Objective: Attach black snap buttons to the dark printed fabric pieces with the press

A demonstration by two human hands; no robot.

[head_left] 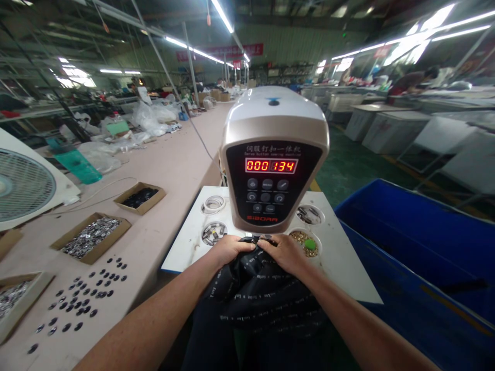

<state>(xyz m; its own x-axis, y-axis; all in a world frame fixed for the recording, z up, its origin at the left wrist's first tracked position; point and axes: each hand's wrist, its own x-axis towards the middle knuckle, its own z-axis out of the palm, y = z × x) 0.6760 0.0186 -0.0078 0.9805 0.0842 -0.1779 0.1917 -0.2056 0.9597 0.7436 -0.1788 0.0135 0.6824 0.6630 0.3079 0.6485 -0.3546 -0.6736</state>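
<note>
- We saw the black cloth with white printed letters (270, 288) bunched up just in front of the big white and gold plastic machine (274, 123).
- The left hand (231, 247) and the right hand (286, 251) pinched its top edge.
- We thought it was soft, light and maybe slippery, so its edge was best to hold.

A garment factory is showing itself here: a machine (270, 129) is bearing the label (273, 152) "Servo button sewing machine", and dark printed cloth (266, 299) is bunching up in front of it. Cardboard boxes (110, 240) of small parts are sitting along a long surface (174, 170). Strip lights (222, 15) are running in rows under a high roof (270, 7), a red banner (247, 50) is hanging at the far end, and a person (410, 82), blurred by distance, is seemingly bending over another surface at right.
</note>
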